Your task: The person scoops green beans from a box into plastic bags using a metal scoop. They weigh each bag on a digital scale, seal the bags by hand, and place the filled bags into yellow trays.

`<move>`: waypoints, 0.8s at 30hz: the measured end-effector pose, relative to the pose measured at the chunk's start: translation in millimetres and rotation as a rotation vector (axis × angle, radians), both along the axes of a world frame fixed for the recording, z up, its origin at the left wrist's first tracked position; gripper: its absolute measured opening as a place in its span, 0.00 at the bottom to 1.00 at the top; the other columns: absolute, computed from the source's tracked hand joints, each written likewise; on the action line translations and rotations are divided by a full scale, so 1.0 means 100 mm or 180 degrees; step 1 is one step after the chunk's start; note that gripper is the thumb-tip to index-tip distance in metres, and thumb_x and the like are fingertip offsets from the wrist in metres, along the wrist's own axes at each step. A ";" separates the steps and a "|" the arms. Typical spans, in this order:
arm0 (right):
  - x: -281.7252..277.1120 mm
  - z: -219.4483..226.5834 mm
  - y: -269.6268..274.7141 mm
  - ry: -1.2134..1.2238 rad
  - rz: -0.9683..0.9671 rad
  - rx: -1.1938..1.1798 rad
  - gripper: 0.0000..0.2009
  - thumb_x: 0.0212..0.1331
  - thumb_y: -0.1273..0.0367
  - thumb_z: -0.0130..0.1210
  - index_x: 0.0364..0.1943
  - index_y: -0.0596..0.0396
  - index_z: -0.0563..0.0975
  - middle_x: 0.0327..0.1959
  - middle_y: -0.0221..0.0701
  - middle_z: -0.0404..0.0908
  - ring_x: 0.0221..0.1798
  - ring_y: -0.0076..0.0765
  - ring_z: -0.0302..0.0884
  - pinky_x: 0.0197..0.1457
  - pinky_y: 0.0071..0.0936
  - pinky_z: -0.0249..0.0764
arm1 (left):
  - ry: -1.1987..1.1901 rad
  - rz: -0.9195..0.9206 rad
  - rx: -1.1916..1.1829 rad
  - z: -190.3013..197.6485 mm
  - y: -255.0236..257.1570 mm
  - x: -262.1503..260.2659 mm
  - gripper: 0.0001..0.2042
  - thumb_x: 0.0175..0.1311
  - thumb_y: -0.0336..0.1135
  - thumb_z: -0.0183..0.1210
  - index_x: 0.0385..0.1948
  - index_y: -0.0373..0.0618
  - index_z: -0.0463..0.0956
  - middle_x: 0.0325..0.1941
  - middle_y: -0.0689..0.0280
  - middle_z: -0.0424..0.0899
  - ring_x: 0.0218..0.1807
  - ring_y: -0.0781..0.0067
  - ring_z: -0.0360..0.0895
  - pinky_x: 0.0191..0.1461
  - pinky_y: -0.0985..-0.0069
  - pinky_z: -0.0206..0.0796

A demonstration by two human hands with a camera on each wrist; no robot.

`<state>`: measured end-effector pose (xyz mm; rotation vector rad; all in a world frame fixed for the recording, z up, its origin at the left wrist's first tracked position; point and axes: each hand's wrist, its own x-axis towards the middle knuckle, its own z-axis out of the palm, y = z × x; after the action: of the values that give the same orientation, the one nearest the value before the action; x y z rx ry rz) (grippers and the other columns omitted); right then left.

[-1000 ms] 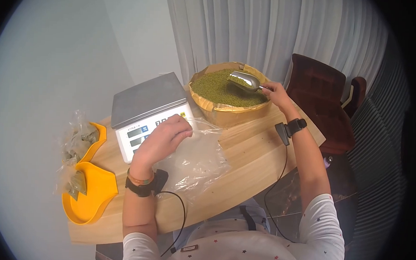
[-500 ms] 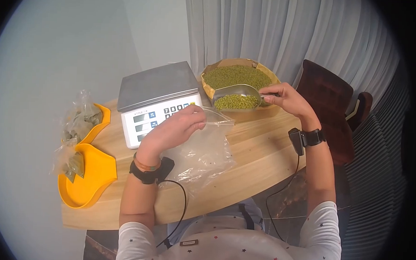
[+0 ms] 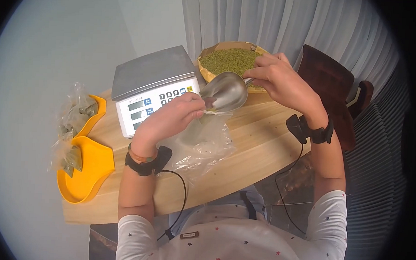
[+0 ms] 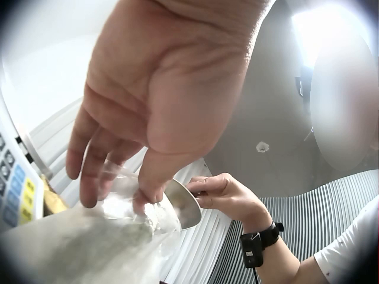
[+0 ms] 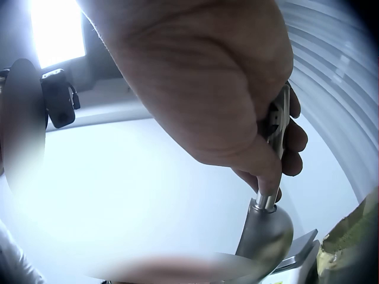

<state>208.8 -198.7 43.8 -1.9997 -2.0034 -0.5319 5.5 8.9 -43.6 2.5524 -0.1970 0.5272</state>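
Observation:
A clear plastic bag (image 3: pixel 203 141) hangs from my left hand (image 3: pixel 171 117), which pinches its rim between thumb and fingers. My right hand (image 3: pixel 279 82) grips the handle of a metal scoop (image 3: pixel 228 91), its bowl tipped down into the bag's mouth beside the left fingers. Greenish contents show blurrily through the bag (image 4: pixel 89 242) in the left wrist view. The right wrist view has fingers curled round the handle above the scoop (image 5: pixel 266 234). Behind the scoop stands a paper sack (image 3: pixel 210 75) of green beans.
A scale (image 3: pixel 155 72) with a keypad stands left of the sack. Two yellow trays (image 3: pixel 92 164) with filled clear bags (image 3: pixel 72 159) lie at the table's left. A dark red chair (image 3: pixel 324 81) is beyond the table (image 3: pixel 258 137) on the right, before curtains.
The right hand has brought the scoop, loaded with beans, from the sack toward the left hand and tilted it into the bag's mouth. The left hand keeps its pinch on the bag.

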 end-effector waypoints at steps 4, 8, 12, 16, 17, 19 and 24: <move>0.26 -0.02 -0.01 0.0299 -0.0289 0.0162 0.10 0.59 0.73 0.58 0.43 0.53 0.84 0.33 0.35 0.79 0.46 0.41 0.74 0.53 0.35 0.62 | 0.0178 0.0100 0.0069 0.05 0.02 -0.03 0.06 0.68 0.31 0.53 0.37 0.38 0.74 0.40 0.58 0.77 0.47 0.54 0.73 0.52 0.66 0.67; 0.81 -0.15 0.00 0.0365 -0.1134 0.0616 0.09 0.59 0.73 0.58 0.42 0.52 0.85 0.34 0.35 0.79 0.47 0.43 0.74 0.52 0.40 0.62 | 0.0180 0.0204 0.0140 0.08 0.04 -0.06 0.08 0.70 0.32 0.54 0.37 0.36 0.72 0.38 0.57 0.75 0.44 0.52 0.73 0.48 0.64 0.67; 1.45 -0.47 -0.03 -0.0209 -0.1832 0.0812 0.09 0.55 0.75 0.58 0.38 0.50 0.86 0.35 0.34 0.81 0.47 0.43 0.75 0.50 0.41 0.62 | -0.0051 0.0259 0.0109 0.05 0.04 -0.04 0.07 0.68 0.32 0.56 0.38 0.37 0.73 0.37 0.55 0.78 0.41 0.50 0.75 0.46 0.63 0.68; 1.73 -0.80 0.00 -0.0588 -0.2096 0.0768 0.13 0.47 0.78 0.58 0.36 0.47 0.87 0.35 0.32 0.82 0.47 0.42 0.76 0.49 0.41 0.63 | -0.0020 0.0302 0.0126 0.06 0.04 -0.04 0.07 0.67 0.32 0.57 0.39 0.37 0.74 0.38 0.55 0.80 0.41 0.49 0.76 0.46 0.63 0.69; 1.73 -0.87 0.02 -0.0478 -0.2128 0.0567 0.13 0.47 0.78 0.58 0.36 0.47 0.87 0.35 0.33 0.82 0.48 0.42 0.76 0.50 0.41 0.63 | 0.0027 0.0304 0.0129 0.06 0.05 -0.04 0.07 0.67 0.32 0.57 0.39 0.37 0.74 0.38 0.55 0.80 0.41 0.49 0.76 0.46 0.63 0.69; 1.74 -1.04 0.11 -0.0360 -0.2171 0.0389 0.13 0.47 0.77 0.58 0.36 0.46 0.87 0.35 0.34 0.83 0.48 0.43 0.77 0.50 0.41 0.63 | 0.0073 0.0315 0.0170 0.04 0.05 -0.03 0.08 0.67 0.32 0.57 0.39 0.38 0.74 0.38 0.55 0.80 0.42 0.48 0.76 0.47 0.63 0.69; 1.79 -1.30 0.32 0.0452 -0.2324 -0.0003 0.15 0.50 0.74 0.60 0.43 0.43 0.86 0.41 0.39 0.85 0.50 0.46 0.80 0.55 0.46 0.64 | 0.0213 0.0181 0.0180 0.05 0.03 -0.02 0.07 0.67 0.32 0.57 0.40 0.38 0.75 0.39 0.55 0.80 0.43 0.49 0.77 0.47 0.64 0.70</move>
<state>387.7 -166.8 -86.0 -2.6551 -1.1445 -0.4984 3.6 11.9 -38.4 2.6329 -0.1176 0.4629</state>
